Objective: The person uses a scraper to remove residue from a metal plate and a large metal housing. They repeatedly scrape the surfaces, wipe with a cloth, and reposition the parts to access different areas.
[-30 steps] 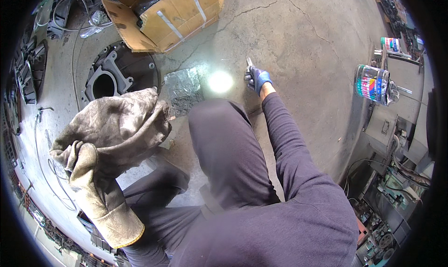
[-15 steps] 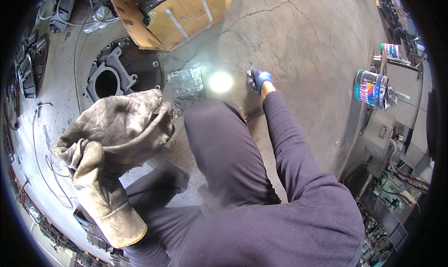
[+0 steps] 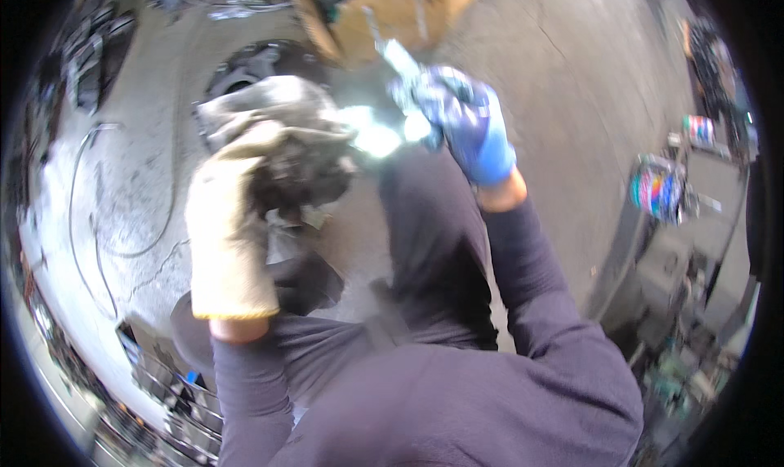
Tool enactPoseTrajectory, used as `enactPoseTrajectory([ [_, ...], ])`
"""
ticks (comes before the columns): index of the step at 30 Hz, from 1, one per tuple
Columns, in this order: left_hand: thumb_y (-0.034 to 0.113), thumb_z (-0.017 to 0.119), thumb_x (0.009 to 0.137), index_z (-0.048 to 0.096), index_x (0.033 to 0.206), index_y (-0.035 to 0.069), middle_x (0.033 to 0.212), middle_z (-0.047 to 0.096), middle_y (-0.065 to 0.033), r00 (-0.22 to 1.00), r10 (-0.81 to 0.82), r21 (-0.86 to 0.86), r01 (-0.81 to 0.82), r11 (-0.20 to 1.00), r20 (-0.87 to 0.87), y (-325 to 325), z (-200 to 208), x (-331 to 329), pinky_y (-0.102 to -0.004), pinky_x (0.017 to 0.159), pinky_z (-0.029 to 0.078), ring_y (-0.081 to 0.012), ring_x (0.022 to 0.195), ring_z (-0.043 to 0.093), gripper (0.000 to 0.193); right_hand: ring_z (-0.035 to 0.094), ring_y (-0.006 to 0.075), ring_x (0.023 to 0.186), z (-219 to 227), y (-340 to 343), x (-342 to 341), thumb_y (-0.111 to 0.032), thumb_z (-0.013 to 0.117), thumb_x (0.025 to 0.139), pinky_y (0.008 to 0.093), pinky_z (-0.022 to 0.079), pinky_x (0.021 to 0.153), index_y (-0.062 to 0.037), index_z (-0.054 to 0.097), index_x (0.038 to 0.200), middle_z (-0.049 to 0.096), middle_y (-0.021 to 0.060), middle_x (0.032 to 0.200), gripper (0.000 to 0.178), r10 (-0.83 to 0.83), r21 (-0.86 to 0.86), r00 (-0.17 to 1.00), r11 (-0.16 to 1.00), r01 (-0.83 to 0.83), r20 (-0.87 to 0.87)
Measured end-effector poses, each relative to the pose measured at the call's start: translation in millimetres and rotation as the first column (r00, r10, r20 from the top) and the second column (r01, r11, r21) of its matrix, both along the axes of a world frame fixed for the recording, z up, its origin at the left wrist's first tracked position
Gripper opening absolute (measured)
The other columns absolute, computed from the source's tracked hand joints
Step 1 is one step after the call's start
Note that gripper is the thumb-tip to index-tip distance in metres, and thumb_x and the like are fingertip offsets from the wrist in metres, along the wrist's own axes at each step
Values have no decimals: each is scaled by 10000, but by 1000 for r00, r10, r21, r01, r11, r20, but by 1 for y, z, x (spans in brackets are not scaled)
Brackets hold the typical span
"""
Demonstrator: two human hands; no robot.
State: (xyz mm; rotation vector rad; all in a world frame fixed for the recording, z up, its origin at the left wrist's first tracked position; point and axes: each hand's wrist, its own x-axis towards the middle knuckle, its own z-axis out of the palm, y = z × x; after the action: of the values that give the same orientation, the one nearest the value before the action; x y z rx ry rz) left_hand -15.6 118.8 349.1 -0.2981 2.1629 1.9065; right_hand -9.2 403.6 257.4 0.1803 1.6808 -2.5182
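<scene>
My left hand (image 3: pixel 233 206), in a cream leather work glove, is closed on a crumpled, dirty grey cloth (image 3: pixel 302 112). The cloth is raised over the floor, covering part of a dark round metal part (image 3: pixel 286 55). To its right, my right hand (image 3: pixel 474 128) wears a blue glove. Its fingers are closed around a slim, pale tool (image 3: pixel 400 59) pointing up and left; motion blur hides its exact kind. A bright patch of light lies between the cloth and my right hand, washing out detail there.
An open cardboard box (image 3: pixel 408 22) with things inside stands beyond my hands. Cables (image 3: pixel 73 181) lie on the floor at left, near dark metal parts (image 3: pixel 102 63). At right, a plastic jar with a coloured label (image 3: pixel 657 193) sits by grey machinery (image 3: pixel 678 263).
My right hand has come up from the floor toward me, bringing the pale tool near the cloth. My left hand has moved right and away from me with the cloth. The view has shifted.
</scene>
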Motion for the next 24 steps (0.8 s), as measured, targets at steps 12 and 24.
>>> enactPoseTrajectory([
  [12, 183, 628, 1022, 668, 1256, 23, 1036, 710, -26, 996, -63, 361, 38, 932, 58, 3, -27, -12, -266, 753, 535, -130, 871, 674, 287, 607, 52, 706, 53, -85, 6, -141, 642, 1013, 224, 499, 621, 41, 728, 1110, 708, 7, 846, 224, 2, 332, 1000, 943, -9, 21],
  [24, 35, 704, 867, 716, 1151, 77, 1126, 733, -79, 995, 99, 322, -98, 942, 15, 2, -44, -12, -299, 858, 562, -181, 977, 707, 287, 617, 76, 582, 34, -121, 7, -155, 600, 1038, 241, 471, 535, 25, 717, 1046, 693, 37, 716, 215, 302, 653, 934, 749, -110, -189],
])
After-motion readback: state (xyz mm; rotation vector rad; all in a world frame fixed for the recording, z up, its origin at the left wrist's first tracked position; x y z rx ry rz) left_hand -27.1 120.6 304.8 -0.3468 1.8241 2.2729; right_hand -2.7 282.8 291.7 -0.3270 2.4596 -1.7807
